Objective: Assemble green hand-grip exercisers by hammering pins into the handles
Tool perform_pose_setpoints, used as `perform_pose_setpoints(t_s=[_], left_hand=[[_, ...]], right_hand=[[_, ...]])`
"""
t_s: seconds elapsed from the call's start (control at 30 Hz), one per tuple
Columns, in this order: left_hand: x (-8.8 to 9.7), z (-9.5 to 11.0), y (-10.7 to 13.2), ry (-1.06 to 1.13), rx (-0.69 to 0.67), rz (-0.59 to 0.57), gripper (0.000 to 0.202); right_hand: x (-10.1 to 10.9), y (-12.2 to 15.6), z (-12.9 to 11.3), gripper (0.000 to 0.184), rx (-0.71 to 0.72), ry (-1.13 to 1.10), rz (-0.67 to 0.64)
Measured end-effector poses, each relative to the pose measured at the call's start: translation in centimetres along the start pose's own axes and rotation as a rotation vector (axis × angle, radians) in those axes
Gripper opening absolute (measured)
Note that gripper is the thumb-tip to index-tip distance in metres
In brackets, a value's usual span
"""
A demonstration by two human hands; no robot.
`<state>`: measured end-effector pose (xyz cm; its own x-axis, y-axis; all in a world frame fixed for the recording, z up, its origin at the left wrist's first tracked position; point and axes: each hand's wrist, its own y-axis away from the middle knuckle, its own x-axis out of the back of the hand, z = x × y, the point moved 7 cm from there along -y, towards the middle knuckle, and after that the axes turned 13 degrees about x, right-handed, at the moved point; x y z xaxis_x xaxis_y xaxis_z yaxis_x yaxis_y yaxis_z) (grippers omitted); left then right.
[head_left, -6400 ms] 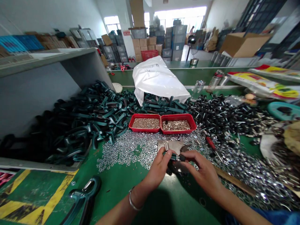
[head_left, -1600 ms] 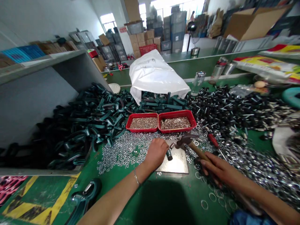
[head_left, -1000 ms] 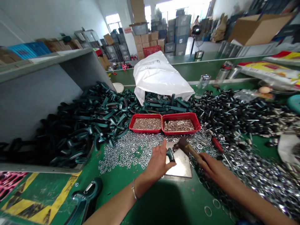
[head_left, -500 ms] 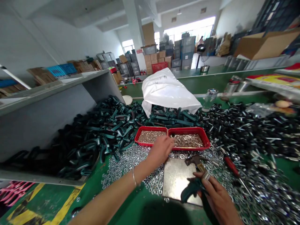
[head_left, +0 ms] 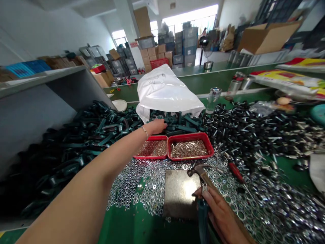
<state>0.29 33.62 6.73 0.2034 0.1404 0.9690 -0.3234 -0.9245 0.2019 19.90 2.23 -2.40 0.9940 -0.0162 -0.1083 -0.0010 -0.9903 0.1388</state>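
My left hand (head_left: 156, 126) reaches over the red trays to the heap of dark green tool handles (head_left: 186, 123). Its fingertips are among the handles, and I cannot make out whether they grip one. Low on the right, my right hand (head_left: 215, 206) is closed around a dark green tool handle (head_left: 202, 217), which points down toward me. A small coiled spring (head_left: 204, 188) shows at its fingertips. Just beyond that hand, a claw hammer (head_left: 199, 169) rests by the corner of a square metal plate (head_left: 179, 193); its wooden shaft runs beside the hand.
Two red trays (head_left: 210, 149) hold small rivets and pins. Metal rings (head_left: 127, 189) cover the green bench on both sides of the plate. A red screwdriver (head_left: 236, 172), black knobs with bolts (head_left: 241, 132), a white sack (head_left: 167, 91) and a glass jar (head_left: 213, 100) stand around.
My left hand has moved from the red trays forward to the heap of green handles. The green handle in my right hand has turned to point downward. The view has shifted right.
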Motion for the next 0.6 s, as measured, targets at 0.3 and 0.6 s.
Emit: perform_pose_setpoints(t_s=[0.3, 0.6], left_hand=[[6.0, -4.2, 10.6, 0.679, 0.138, 0.404, 0.034], [-8.6, 13.4, 25.5, 1.815, 0.261, -0.282, 0.052]], right_hand=[[0.0, -0.1, -1.2, 0.038, -0.011, 0.015, 0.005], [-2.1, -0.9, -6.7, 0.029, 0.449, 0.736, -0.184]])
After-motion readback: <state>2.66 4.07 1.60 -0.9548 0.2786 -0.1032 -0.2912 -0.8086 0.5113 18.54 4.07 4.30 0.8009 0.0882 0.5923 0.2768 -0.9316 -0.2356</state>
